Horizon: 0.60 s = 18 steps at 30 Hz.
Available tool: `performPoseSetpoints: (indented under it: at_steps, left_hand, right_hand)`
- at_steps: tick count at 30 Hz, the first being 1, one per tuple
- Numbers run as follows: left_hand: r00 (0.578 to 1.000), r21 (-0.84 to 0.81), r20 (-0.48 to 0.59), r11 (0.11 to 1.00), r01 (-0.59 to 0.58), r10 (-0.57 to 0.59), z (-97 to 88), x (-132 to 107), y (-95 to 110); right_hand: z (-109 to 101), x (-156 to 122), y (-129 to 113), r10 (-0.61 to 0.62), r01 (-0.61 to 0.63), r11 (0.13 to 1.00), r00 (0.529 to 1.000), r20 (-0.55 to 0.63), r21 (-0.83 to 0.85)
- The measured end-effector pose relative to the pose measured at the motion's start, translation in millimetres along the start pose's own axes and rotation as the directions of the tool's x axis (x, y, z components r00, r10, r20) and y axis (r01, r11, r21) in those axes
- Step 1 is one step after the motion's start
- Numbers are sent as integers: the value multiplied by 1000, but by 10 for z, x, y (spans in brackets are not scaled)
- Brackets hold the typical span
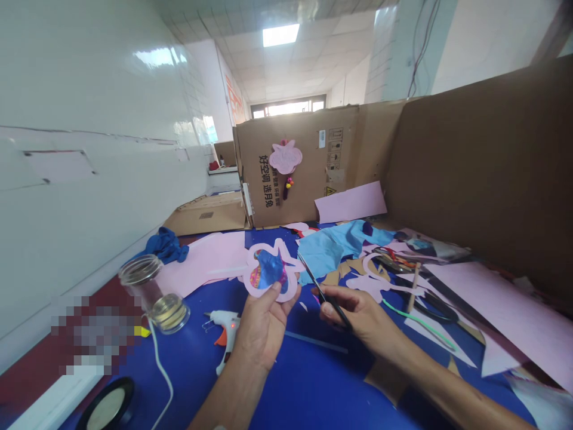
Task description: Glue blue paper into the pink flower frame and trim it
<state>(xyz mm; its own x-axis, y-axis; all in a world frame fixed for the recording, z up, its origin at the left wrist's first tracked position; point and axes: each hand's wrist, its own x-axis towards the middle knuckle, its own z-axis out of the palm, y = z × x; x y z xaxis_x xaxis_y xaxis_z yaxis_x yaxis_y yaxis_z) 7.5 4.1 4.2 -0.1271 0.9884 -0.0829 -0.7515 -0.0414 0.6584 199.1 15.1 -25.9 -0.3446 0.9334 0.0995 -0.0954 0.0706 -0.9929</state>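
My left hand [266, 325] pinches the lower edge of a pink flower-shaped cutout [253, 288]. Shiny blue and purple patterned fabric [271, 269] fills its middle, and a narrow strip juts from its right side. In my right hand [351, 313] is a pair of scissors [314, 276] with dark handles, the blades pointing up and left. The tips are close to the cutout's right side; whether they touch it I cannot tell. Just left of my left wrist a white glue gun [227, 325] with an orange trigger lies on the blue table [313, 388], its red light on.
Light-blue cloth [329, 248], pink sheets [215, 257] and paper scraps lie behind my hands. More pink paper [501, 298] and a green strip [421, 325] are at right. A glass jar [154, 295] stands left. Cardboard walls [308, 125] bound the back and right.
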Motion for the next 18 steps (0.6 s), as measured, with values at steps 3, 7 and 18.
performPoseSetpoints:
  at_steps: [3,7,18]
  left_hand:
    - [1000,5,1,1000,-1,1,-10,14,4]
    - [1000,12,3,1000,-8,8,-17,26,11]
    - [999,24,16,999,-46,46,-26,42,37]
  right_hand:
    - [-19,-4,16,-3,3,1000,1000,6,-24]
    - [-39,-7,37,-3,4,999,1000,11,-39]
    - [-32,-16,50,8,-8,999,1000,-3,-50]
